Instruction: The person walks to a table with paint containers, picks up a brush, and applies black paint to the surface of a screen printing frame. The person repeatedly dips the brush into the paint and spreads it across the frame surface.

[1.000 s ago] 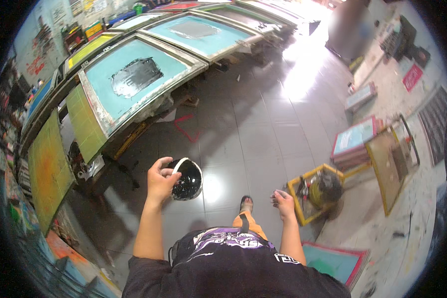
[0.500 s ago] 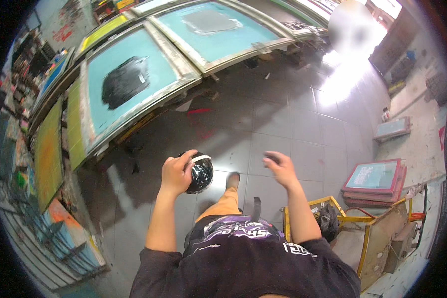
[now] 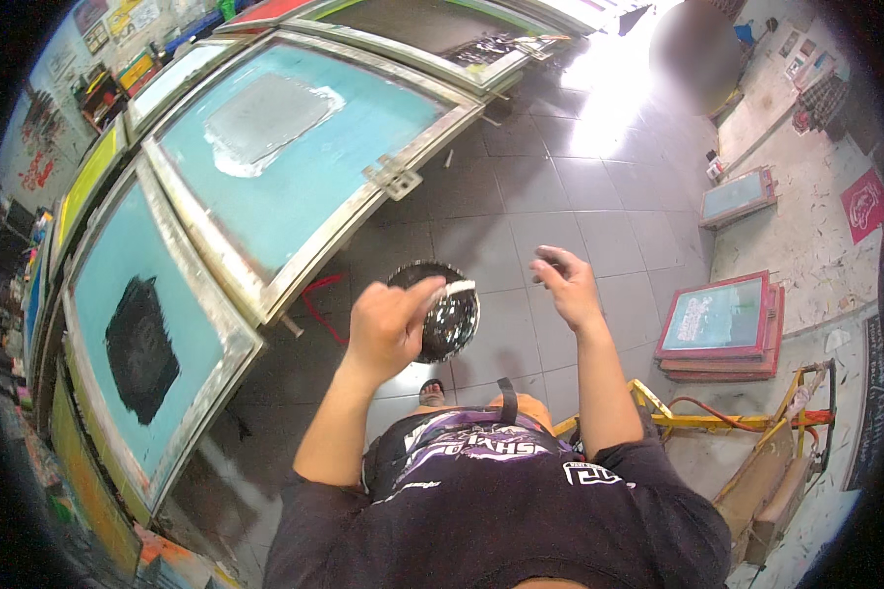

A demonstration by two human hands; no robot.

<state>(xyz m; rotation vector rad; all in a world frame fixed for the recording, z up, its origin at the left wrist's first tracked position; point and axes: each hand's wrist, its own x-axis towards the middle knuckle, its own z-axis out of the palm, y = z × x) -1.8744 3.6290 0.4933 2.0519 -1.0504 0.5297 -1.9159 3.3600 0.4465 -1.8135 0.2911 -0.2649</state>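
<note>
My left hand (image 3: 385,329) grips a round black tub (image 3: 452,326) with glossy, pale-speckled surfaces. A white strip (image 3: 459,288), perhaps a handle or a tool, lies across its top beside my thumb and forefinger. What my other left fingers do under the rim is hidden. Held up to the right of the tub, my right hand (image 3: 572,293) has nothing in it; its fingers are loosely bent and apart, with dark smudges on the tips. Both hands are above the tiled floor, in front of my body.
Along the left runs a bench of framed printing screens (image 3: 363,118), one with a black patch (image 3: 142,348); a metal hinge (image 3: 393,177) juts from an edge. Red-framed screens (image 3: 717,324) are stacked at right near a yellow metal frame (image 3: 702,420). A blurred person (image 3: 695,59) is far ahead.
I have moved forward along the bench; the screens have shifted left and nearer in view. My left hand, still holding the tub, is now farther right, closer to my right hand.
</note>
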